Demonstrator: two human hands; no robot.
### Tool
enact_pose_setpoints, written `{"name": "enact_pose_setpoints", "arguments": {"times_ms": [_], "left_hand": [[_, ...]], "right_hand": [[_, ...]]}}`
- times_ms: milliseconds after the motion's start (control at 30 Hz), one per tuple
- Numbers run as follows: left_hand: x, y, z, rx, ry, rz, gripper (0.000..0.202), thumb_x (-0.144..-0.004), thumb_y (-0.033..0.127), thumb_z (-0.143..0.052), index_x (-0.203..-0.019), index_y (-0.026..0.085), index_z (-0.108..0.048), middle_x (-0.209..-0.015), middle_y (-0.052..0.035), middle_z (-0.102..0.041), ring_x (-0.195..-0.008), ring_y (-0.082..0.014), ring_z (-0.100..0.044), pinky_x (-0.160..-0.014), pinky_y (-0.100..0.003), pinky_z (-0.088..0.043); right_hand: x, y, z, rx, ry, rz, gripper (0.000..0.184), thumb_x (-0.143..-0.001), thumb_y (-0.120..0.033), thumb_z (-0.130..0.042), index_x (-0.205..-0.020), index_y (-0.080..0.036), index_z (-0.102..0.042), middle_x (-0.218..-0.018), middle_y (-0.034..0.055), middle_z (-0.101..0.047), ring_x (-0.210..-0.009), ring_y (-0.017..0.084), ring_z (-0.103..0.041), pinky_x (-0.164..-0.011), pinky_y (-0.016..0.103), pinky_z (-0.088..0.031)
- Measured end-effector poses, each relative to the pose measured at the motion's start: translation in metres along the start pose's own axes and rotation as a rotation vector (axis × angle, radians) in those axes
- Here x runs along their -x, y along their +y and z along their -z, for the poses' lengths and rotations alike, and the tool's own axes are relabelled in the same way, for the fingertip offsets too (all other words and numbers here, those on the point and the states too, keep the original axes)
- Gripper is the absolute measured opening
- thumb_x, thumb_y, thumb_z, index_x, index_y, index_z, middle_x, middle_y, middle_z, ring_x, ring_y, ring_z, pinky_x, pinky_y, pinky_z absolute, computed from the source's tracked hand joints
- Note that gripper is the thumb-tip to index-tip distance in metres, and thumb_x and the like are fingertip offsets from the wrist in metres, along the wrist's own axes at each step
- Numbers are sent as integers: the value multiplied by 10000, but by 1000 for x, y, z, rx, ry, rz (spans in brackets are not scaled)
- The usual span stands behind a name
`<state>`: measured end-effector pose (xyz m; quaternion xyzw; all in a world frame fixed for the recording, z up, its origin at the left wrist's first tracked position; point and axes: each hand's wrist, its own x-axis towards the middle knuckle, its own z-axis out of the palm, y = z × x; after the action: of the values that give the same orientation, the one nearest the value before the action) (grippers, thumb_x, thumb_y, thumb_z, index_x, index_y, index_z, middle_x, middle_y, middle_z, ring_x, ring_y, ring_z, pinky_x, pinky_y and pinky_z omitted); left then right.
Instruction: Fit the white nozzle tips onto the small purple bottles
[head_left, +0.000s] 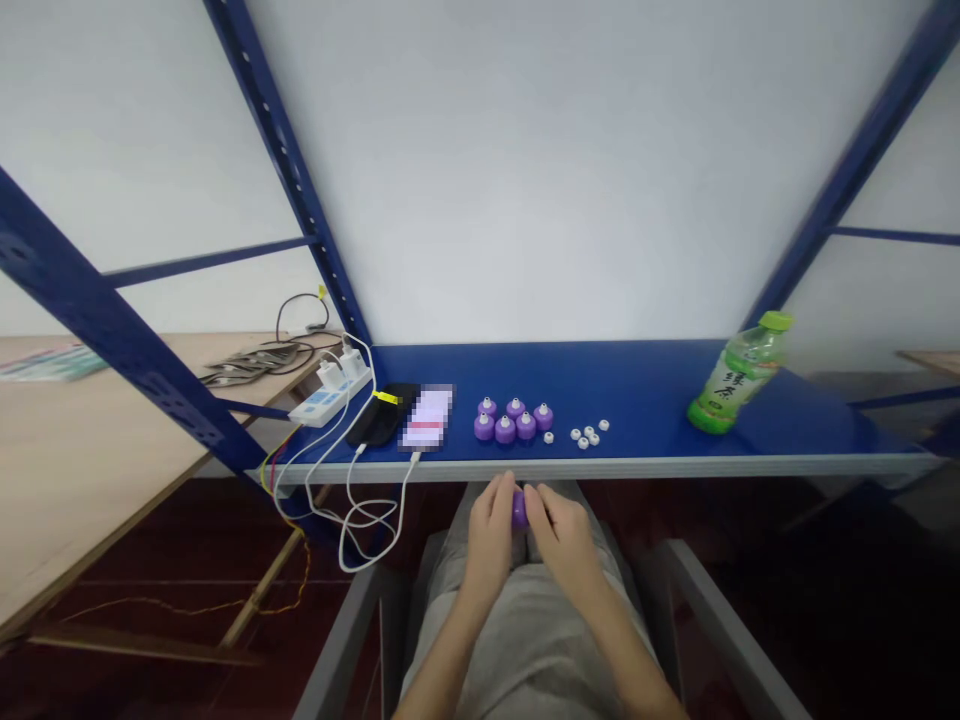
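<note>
My left hand [489, 532] and my right hand [559, 530] are together above my lap, just below the shelf's front edge. Between their fingertips they hold a small purple plastic part [519, 509], mostly hidden by my fingers. On the blue shelf [637, 385], beyond my hands, stands a tight group of several purple knob-shaped parts [510, 421] with white tips. To their right lie several small white rings [586, 435]. Neither hand touches the shelf.
A green-capped tea bottle [739, 375] lies tilted at the shelf's right. To the left are a pixelated phone [425, 417], a black device [381, 414] and a white power strip [330, 396] with white cables hanging down. Blue steel uprights [112, 320] frame the shelf, and a wooden table [90, 450] stands left.
</note>
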<state>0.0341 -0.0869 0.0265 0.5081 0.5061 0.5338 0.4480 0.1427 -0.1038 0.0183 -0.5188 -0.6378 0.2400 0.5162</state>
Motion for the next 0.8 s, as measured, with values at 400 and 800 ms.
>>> {"name": "enact_pose_setpoints", "arguments": {"times_ms": [400, 800], "left_hand": [[1, 8, 5, -20, 17, -65, 255, -903, 414, -532, -755, 207, -524, -670, 33, -502, -657, -139, -475, -632, -235, -401], [1, 7, 5, -23, 10, -43, 247, -907, 430, -515, -783, 217, -535, -666, 26, -530, -648, -153, -511, -631, -254, -434]], "right_hand": [[-4, -1, 7, -336, -29, -174, 232, -898, -433, -600, -907, -203, -631, -625, -33, -529, -540, 132, -502, -523, 247, -450], [-6, 0, 8, -428, -90, -198, 294, -908, -510, -570, -941, -222, -622, -604, -42, -547, -481, 135, -529, -475, 250, -452]]}}
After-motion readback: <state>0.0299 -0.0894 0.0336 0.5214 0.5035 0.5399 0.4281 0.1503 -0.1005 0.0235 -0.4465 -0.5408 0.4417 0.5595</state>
